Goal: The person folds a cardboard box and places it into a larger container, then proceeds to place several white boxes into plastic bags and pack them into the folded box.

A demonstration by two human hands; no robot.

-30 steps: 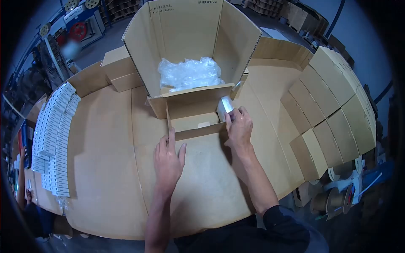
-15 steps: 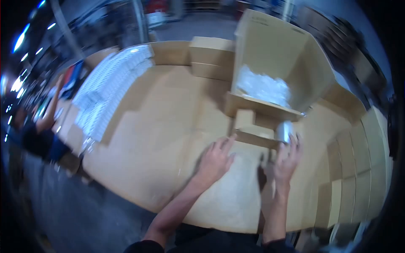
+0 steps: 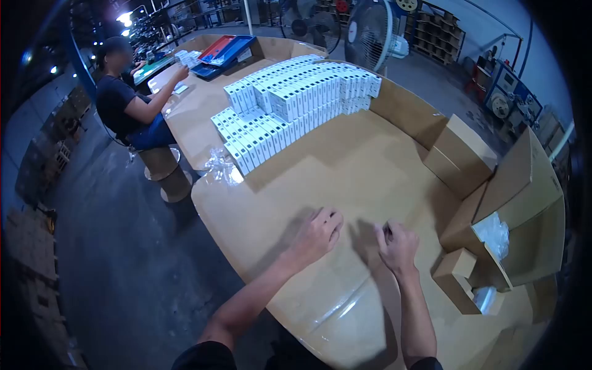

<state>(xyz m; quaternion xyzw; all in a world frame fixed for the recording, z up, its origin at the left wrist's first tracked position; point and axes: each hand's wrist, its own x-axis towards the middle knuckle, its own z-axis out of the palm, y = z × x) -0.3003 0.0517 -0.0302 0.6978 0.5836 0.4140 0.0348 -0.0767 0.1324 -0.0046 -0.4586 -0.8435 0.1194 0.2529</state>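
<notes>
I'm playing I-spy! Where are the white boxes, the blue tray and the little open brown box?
White boxes point(image 3: 298, 110): head view, the stack's front.
Blue tray point(image 3: 214, 73): head view, its near wall.
Little open brown box point(image 3: 454, 290): head view, its outer side.

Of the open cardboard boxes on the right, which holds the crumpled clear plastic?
The large box with tall raised sides holds the clear plastic; the small box beside it holds a whitish item.
</notes>
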